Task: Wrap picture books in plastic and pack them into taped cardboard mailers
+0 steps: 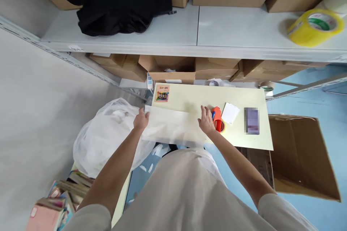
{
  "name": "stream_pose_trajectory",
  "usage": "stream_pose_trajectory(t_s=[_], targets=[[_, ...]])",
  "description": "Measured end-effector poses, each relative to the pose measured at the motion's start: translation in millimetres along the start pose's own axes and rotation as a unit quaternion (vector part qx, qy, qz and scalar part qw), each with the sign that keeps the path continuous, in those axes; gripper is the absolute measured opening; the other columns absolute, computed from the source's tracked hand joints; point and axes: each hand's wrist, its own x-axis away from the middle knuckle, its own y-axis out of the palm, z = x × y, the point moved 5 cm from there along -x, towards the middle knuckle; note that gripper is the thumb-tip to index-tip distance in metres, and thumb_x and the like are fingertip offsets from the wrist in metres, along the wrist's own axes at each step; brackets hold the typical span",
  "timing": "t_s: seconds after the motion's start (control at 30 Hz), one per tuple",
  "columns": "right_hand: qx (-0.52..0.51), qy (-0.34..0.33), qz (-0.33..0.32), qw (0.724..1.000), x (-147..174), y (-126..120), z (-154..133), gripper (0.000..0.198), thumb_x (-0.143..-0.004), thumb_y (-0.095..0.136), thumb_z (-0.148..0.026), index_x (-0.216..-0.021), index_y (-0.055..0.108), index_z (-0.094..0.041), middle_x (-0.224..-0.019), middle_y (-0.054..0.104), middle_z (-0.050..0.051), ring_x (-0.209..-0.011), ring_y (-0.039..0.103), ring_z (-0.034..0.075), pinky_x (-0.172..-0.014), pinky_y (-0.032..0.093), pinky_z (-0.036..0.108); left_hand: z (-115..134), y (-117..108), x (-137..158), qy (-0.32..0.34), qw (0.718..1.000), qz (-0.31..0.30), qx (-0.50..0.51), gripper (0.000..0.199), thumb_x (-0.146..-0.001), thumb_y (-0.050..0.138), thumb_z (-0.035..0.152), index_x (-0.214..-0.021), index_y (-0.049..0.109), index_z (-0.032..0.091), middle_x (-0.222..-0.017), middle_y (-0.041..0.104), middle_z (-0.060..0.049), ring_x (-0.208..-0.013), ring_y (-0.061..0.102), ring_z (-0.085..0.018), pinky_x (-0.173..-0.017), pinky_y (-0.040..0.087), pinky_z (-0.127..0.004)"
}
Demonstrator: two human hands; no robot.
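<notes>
A translucent white plastic sheet (173, 124) lies across the front of the cream table (206, 95) and hangs over its near edge. My left hand (141, 119) is closed on the sheet's left edge, thumb towards the table. Over the sheet's right end rests my right hand (206, 122), fingers apart and nothing gripped. Just right of it is an orange-red tape dispenser (217, 117) with a roll of tape. White cards (230, 113) lie beyond the dispenser. At the table's far left corner is a pink booklet (162, 93) with a colourful cover.
A large white plastic bag (108, 140) bulges at the left, above stacked books (51, 205). An open cardboard box (303, 155) stands right of the table, near a blurred purple item (252, 121). The shelf (230, 25) ahead holds boxes, black cloth (116, 0) and yellow tape (311, 29).
</notes>
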Motion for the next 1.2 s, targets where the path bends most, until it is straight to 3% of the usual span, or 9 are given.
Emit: stream_pose_trajectory(t_s=[0.1,0.17,0.27,0.33,0.47,0.63,0.8,1.03,1.2], targets=[[-0.021,-0.042,-0.009,0.999,10.4,-3.1,-19.0,0.068,-0.083,0.043,-0.013,-0.146,0.017,-0.015,-0.147,0.023,0.018,-0.139,0.018,0.032,-0.107,0.028,0.055,21.0,-5.6,7.9,0.035,0.998,0.039,-0.021,0.069,-0.085,0.047,0.038,-0.14,0.024,0.004,-0.132,0.049,-0.026,-0.124,0.047,-0.034,-0.096,0.04,-0.043],[-0.052,-0.054,-0.095,0.993,21.0,11.3,-28.9,0.066,-0.084,0.044,-0.017,-0.146,0.02,-0.016,-0.146,0.029,0.018,-0.137,0.027,0.029,-0.108,0.031,0.049,46.3,-3.4,23.4,0.116,0.99,0.059,-0.059,0.069,-0.085,0.048,0.035,-0.142,0.024,0.005,-0.144,0.035,-0.025,-0.137,0.029,-0.034,-0.106,0.029,-0.046],[-0.053,-0.014,-0.266,0.962,36.9,52.5,-28.2,0.067,-0.083,0.053,-0.026,-0.142,0.029,-0.009,-0.144,0.034,0.022,-0.134,0.033,0.031,-0.107,0.032,0.045,86.1,30.4,55.7,0.285,0.952,-0.04,-0.104,0.06,-0.086,0.046,0.035,-0.14,0.034,0.013,-0.147,0.035,-0.017,-0.14,0.021,-0.029,-0.113,0.017,-0.047],[-0.015,0.03,-0.323,0.946,41.7,77.5,-17.6,0.072,-0.082,0.057,-0.03,-0.141,0.029,-0.003,-0.148,0.024,0.026,-0.139,0.022,0.035,-0.109,0.028,0.046,98.7,62.2,71.6,0.326,0.929,-0.119,-0.132,0.061,-0.084,0.049,0.039,-0.139,0.037,0.017,-0.149,0.032,-0.015,-0.141,0.019,-0.029,-0.114,0.013,-0.049],[0.052,0.046,-0.328,0.942,39.3,102.6,4.1,0.08,-0.08,0.06,-0.027,-0.143,0.02,0.002,-0.152,0.005,0.027,-0.142,0.004,0.036,-0.11,0.023,0.047,93.8,111.8,74.5,0.264,0.924,-0.204,-0.187,0.078,-0.08,0.055,0.045,-0.146,0.024,0.018,-0.155,0.014,-0.014,-0.142,0.01,-0.033,-0.111,0.013,-0.054],[0.09,0.027,-0.306,0.947,33.0,108.6,17.7,0.089,-0.077,0.062,-0.025,-0.146,0.01,-0.002,-0.153,-0.005,0.025,-0.142,-0.002,0.034,-0.111,0.02,0.048,87.7,128.0,63.4,0.249,0.926,-0.215,-0.185,0.086,-0.079,0.058,0.047,-0.148,0.014,0.019,-0.156,0.0,-0.015,-0.142,0.001,-0.035,-0.111,0.012,-0.053],[0.113,0.027,-0.282,0.952,27.0,107.6,21.3,0.086,-0.078,0.06,-0.021,-0.145,0.012,0.002,-0.153,-0.002,0.026,-0.142,-0.002,0.035,-0.111,0.021,0.047,93.0,125.3,52.9,0.264,0.929,-0.209,-0.152,0.092,-0.076,0.062,0.048,-0.148,0.013,0.02,-0.156,-0.004,-0.016,-0.141,-0.003,-0.038,-0.111,0.012,-0.054],[0.059,0.038,-0.216,0.974,-15.4,81.6,-11.8,0.065,-0.079,0.057,-0.022,-0.137,0.036,-0.001,-0.149,0.023,0.026,-0.14,0.02,0.035,-0.11,0.027,0.047,85.1,98.6,26.1,0.246,0.951,-0.185,-0.011,0.083,-0.08,0.057,0.049,-0.146,0.019,0.017,-0.155,0.0,-0.02,-0.142,0.001,-0.037,-0.108,0.018,-0.058],[-0.12,0.039,-0.169,0.978,-90.2,102.0,-67.3,0.051,-0.076,0.057,-0.024,-0.126,0.05,-0.014,-0.135,0.047,0.017,-0.124,0.045,0.028,-0.104,0.035,0.044,57.7,70.3,-56.4,0.141,0.956,-0.071,0.246,0.066,-0.081,0.055,0.049,-0.135,0.039,0.015,-0.143,0.037,-0.019,-0.137,0.028,-0.03,-0.11,0.026,-0.046]])
